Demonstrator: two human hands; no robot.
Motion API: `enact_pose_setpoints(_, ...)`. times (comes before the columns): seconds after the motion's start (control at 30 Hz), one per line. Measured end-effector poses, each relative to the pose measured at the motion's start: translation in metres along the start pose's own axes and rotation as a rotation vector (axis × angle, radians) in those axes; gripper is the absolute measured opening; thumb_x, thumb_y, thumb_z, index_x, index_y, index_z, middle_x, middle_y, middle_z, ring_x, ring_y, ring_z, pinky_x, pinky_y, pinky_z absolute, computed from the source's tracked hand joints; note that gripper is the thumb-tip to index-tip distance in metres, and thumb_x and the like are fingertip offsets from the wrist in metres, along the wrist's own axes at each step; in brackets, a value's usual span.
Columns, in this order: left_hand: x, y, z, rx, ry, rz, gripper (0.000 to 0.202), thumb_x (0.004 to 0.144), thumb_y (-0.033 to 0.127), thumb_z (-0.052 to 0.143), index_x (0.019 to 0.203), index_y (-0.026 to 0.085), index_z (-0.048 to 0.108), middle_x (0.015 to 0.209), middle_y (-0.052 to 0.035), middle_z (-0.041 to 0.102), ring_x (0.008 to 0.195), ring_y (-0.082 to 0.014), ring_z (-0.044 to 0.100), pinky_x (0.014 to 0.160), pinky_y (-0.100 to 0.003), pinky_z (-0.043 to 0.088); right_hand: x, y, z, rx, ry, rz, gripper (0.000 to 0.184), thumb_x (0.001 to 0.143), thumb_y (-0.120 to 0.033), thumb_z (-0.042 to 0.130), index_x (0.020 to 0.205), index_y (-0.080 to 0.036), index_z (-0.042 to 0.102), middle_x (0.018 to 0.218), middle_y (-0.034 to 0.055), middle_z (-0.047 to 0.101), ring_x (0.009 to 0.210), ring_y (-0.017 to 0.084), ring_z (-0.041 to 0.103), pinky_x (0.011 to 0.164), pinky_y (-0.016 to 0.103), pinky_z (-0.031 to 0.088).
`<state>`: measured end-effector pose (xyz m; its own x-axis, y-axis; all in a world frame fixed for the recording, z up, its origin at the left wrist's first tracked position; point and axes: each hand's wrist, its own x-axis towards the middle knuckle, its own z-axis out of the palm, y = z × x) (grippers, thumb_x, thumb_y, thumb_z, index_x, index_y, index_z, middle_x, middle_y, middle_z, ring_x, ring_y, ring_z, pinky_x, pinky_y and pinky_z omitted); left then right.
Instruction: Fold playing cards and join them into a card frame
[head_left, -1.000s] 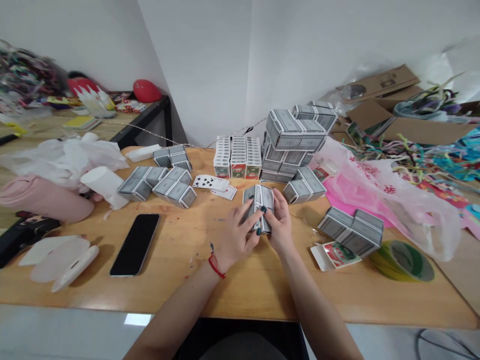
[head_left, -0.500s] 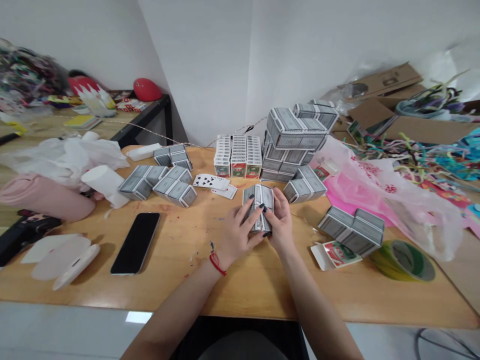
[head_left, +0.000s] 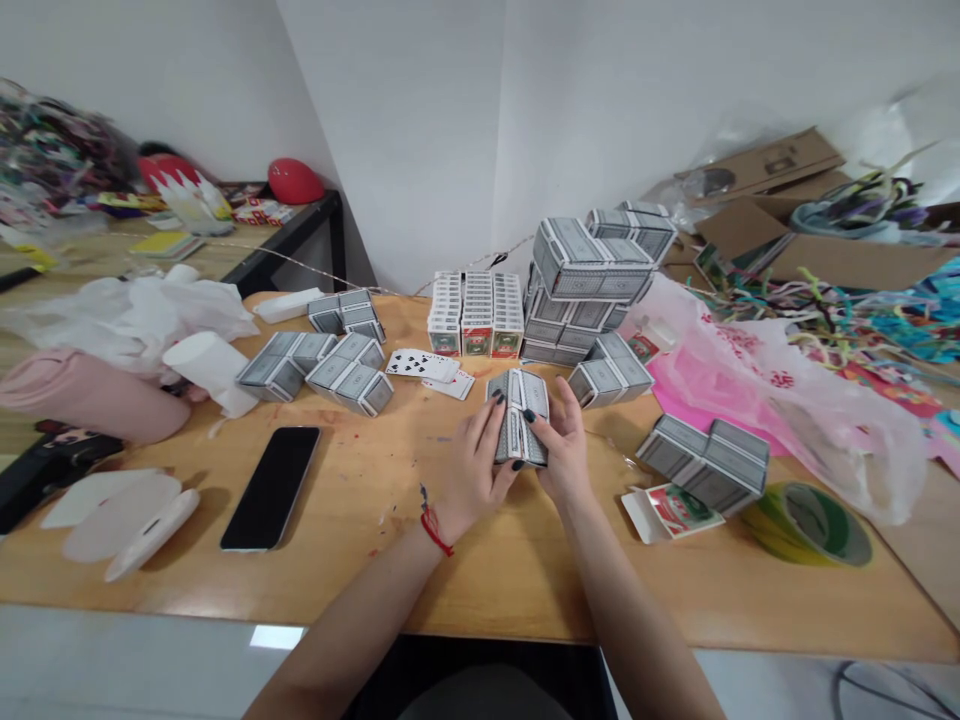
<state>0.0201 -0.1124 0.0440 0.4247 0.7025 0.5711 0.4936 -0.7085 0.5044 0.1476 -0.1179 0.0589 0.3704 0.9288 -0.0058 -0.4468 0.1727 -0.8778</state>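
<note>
Between my two hands is a grey patterned block made of playing cards [head_left: 521, 400], close over the table in front of me. My left hand [head_left: 472, 470] grips its left side and near corner. My right hand [head_left: 562, 445] wraps its right side, the thumb lying on top and a finger lifted off the side. Beyond it lie loose playing cards [head_left: 424, 364], face up, and rows of boxed card decks [head_left: 476, 315]. A stack of similar grey card blocks [head_left: 589, 270] rises behind to the right, with one more card block [head_left: 611, 370] at its foot.
More card blocks [head_left: 349, 370] sit at left, near a phone [head_left: 271, 488], a pink tumbler [head_left: 90, 395] and a white roll [head_left: 210, 370]. At right are a card block [head_left: 705, 460], an opened card box [head_left: 679, 508], a tape roll [head_left: 810, 522] and a plastic bag [head_left: 817, 420].
My left fingers have drawn back from the top of the block to its left side. My right index finger has lifted slightly away from the block.
</note>
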Motion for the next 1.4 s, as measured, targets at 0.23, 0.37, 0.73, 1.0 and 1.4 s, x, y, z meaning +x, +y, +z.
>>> enact_pose_setpoints(0.23, 0.002, -0.001, -0.001, -0.013, -0.006, -0.017, 0.051, 0.086, 0.040, 0.030, 0.132, 0.019, 0.026, 0.137, -0.0129, 0.027, 0.121, -0.0253, 0.033, 0.097, -0.044, 0.032, 0.006, 0.001, 0.000, 0.029, 0.167, 0.154, 0.038, 0.057, -0.028, 0.072, 0.091, -0.018, 0.059, 0.093, 0.0028, 0.064, 0.082, 0.015, 0.060, 0.072, 0.026, 0.048)
enact_pose_setpoints(0.37, 0.002, -0.001, 0.000, -0.027, 0.009, -0.020, 0.050, 0.087, 0.040, 0.029, 0.132, 0.019, 0.027, 0.135, -0.0131, 0.029, 0.121, -0.0248, 0.033, 0.097, -0.044, 0.032, 0.004, -0.003, 0.000, 0.156, 0.042, 0.353, 0.025, 0.059, -0.027, 0.072, 0.079, -0.015, 0.062, 0.076, 0.0016, 0.067, 0.063, 0.011, 0.060, 0.058, 0.021, 0.049)
enact_pose_setpoints(0.73, 0.002, -0.003, 0.000, -0.052, 0.002, -0.017, 0.048, 0.086, 0.036, 0.033, 0.131, 0.020, 0.029, 0.134, -0.0123, 0.029, 0.121, -0.0240, 0.032, 0.099, -0.042, 0.030, 0.004, -0.002, -0.002, 0.244, -0.033, 0.368, 0.024, 0.060, -0.024, 0.072, 0.080, -0.016, 0.061, 0.072, 0.0004, 0.068, 0.057, 0.010, 0.061, 0.054, 0.020, 0.050)
enact_pose_setpoints(1.0, 0.003, -0.010, 0.001, -0.076, 0.004, 0.068, 0.038, 0.084, 0.025, 0.039, 0.122, 0.024, 0.038, 0.131, -0.0110, 0.028, 0.119, -0.0231, 0.034, 0.096, -0.042, 0.034, 0.002, -0.002, 0.001, 0.249, 0.031, 0.300, 0.022, 0.061, -0.024, 0.071, 0.080, -0.018, 0.061, 0.072, -0.0012, 0.067, 0.057, 0.009, 0.059, 0.052, 0.019, 0.049)
enact_pose_setpoints(1.4, 0.004, -0.013, 0.001, -0.176, 0.022, 0.123, 0.034, 0.083, 0.022, 0.042, 0.117, 0.026, 0.038, 0.129, -0.0095, 0.030, 0.118, -0.0217, 0.034, 0.094, -0.045, 0.035, 0.001, 0.001, 0.004, 0.186, 0.050, 0.198, 0.025, 0.062, -0.028, 0.070, 0.082, -0.019, 0.059, 0.076, -0.0021, 0.065, 0.059, 0.008, 0.057, 0.054, 0.019, 0.047)
